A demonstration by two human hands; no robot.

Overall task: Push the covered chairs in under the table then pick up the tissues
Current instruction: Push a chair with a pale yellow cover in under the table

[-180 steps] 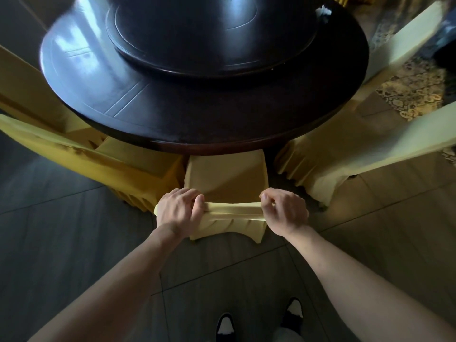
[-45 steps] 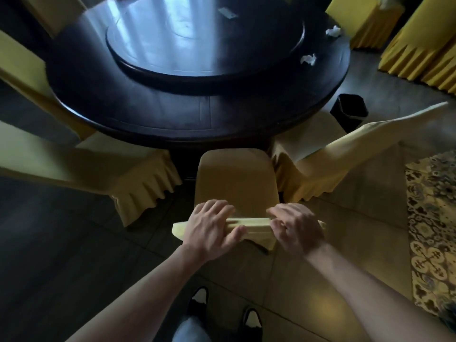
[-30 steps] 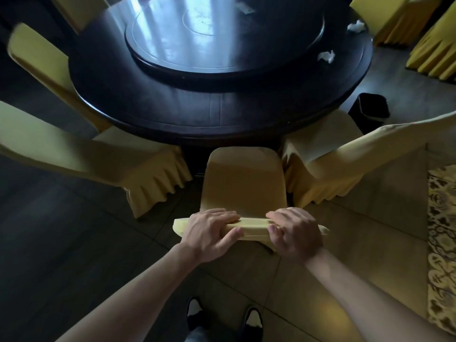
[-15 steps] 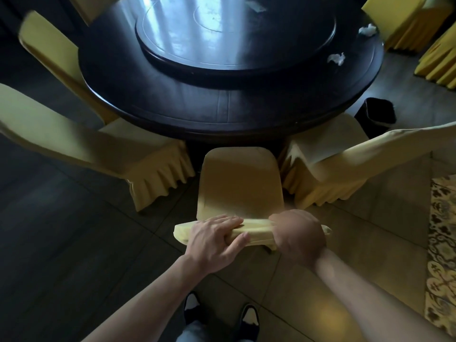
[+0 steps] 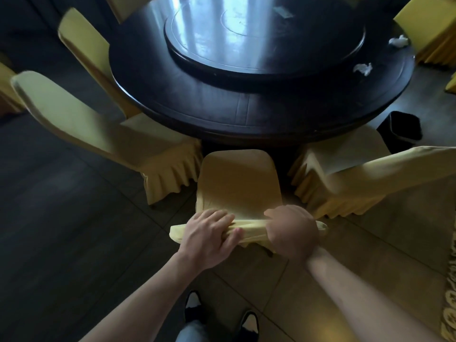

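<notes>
While seat unmoved, right hand now knuckles-up on chair-back.

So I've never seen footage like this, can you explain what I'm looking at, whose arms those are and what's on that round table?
There is no machine here. A person wears a camera on the head, so the picture looks down along their own arms. Both hands, left hand and right hand, grip the top of a yellow covered chair facing the dark round table. On the table sit a raised turntable and two crumpled white tissues near its far right edge. More covered chairs stand on either side, and a black bin is on the floor.
</notes>
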